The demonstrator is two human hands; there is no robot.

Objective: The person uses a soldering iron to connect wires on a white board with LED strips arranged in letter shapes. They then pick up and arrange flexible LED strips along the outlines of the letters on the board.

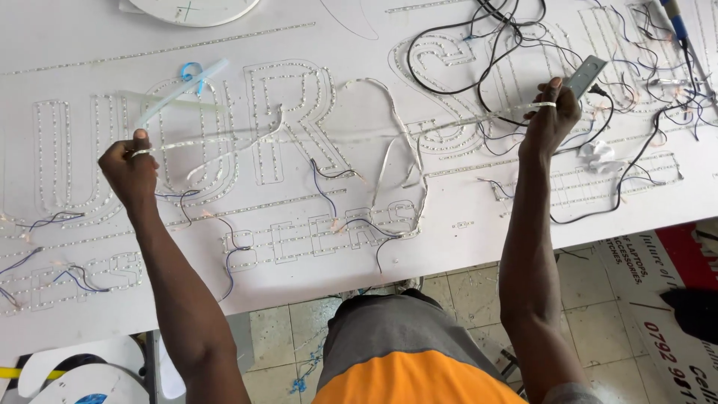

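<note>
A long thin strip of small lights [336,133] is stretched across the white sign board [464,247] between my two hands. My left hand [131,168] pinches its left end above the board's outlined letters. My right hand [550,116] grips the strip's right end together with a flat grey metal piece [587,75] that sticks up from the fingers. The board carries letter outlines lined with rows of small lights, joined by blue and black wires. Loose ends of strip [396,161] curl on the board below the stretched one.
A tangle of black wires [516,37] lies at the board's upper right, beside a blue-handled tool [677,22]. A clear tube with a blue clip [187,82] rests upper left. A round white disc [194,9] sits at the top edge. Tiled floor and printed sheets show below.
</note>
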